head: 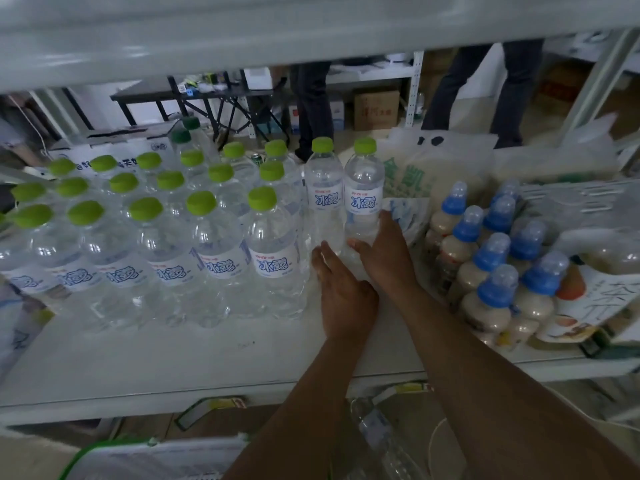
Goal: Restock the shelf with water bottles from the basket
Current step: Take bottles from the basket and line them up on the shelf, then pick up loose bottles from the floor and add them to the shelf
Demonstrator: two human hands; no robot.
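The right grip (384, 252) curls round the base of a clear plastic green-capped water bottle (363, 188), upright on the white shelf (207, 368). Just left of it, the left grip (346, 296), fingers straight, touches a matching bottle (325, 199).

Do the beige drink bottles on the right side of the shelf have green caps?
No, the beige drink bottles are topped in blue; only the water bottles to their left have green caps.

Blue "冰露" on each water bottle (273, 263) label, green "金" on white bag (410, 169)
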